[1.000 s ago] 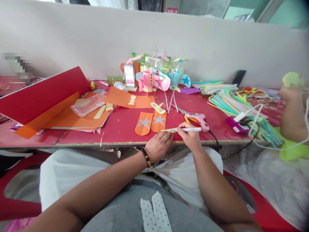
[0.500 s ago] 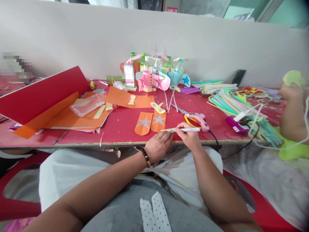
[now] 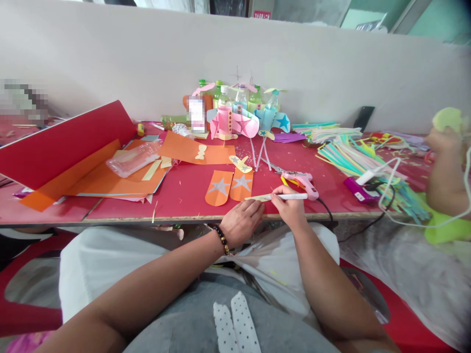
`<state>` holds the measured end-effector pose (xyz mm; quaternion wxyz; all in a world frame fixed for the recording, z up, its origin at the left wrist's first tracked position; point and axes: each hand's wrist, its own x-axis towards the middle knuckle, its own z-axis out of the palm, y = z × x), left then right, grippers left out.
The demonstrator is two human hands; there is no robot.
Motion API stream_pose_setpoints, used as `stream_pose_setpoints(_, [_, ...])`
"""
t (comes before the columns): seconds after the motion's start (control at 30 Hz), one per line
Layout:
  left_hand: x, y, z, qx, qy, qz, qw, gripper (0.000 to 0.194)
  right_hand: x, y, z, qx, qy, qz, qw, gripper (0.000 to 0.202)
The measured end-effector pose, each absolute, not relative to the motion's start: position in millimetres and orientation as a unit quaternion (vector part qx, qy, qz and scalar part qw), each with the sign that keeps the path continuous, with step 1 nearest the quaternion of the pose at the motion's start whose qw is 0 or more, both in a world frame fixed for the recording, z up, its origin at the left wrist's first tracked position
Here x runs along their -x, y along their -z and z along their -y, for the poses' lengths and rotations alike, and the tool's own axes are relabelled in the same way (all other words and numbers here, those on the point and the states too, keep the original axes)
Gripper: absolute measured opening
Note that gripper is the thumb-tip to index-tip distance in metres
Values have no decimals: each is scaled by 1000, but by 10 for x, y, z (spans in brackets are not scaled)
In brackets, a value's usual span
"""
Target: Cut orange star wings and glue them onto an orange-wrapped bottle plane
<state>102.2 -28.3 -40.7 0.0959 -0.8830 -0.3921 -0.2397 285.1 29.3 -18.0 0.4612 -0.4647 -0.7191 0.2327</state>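
My right hand [image 3: 290, 208] is closed around a white pen [image 3: 299, 196] that lies nearly level, its tip end pointing left. A narrow pale yellow paper strip [image 3: 262, 198] shows between my hands at the table's front edge. My left hand [image 3: 243, 220] lies flat beside the strip, fingers stretched out, apparently pressing it down; its underside is hidden. Just beyond are two orange paper pieces with rounded ends and grey stars, a left one [image 3: 218, 190] and a right one [image 3: 242, 182]. A small yellow paper piece with stars [image 3: 241, 163] overlaps the right one's top.
A pink glue gun [image 3: 311, 185] and scissors [image 3: 274, 166] lie right of my hands. Decorated bottles [image 3: 225, 115] stand at the back. Orange sheets [image 3: 121, 179] cover the left, paper strips [image 3: 362, 157] the right. Another person's hand [image 3: 445, 139] is far right, near a white cable.
My right hand and the pen have shifted very slightly to the right. My left hand stays where it was.
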Motion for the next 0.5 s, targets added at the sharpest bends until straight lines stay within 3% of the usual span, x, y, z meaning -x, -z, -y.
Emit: stream_pose_setpoints(0.5, [-1026, 390, 290, 885, 220, 398, 97, 38, -2843, 126, -240, 431, -260, 736, 453, 8])
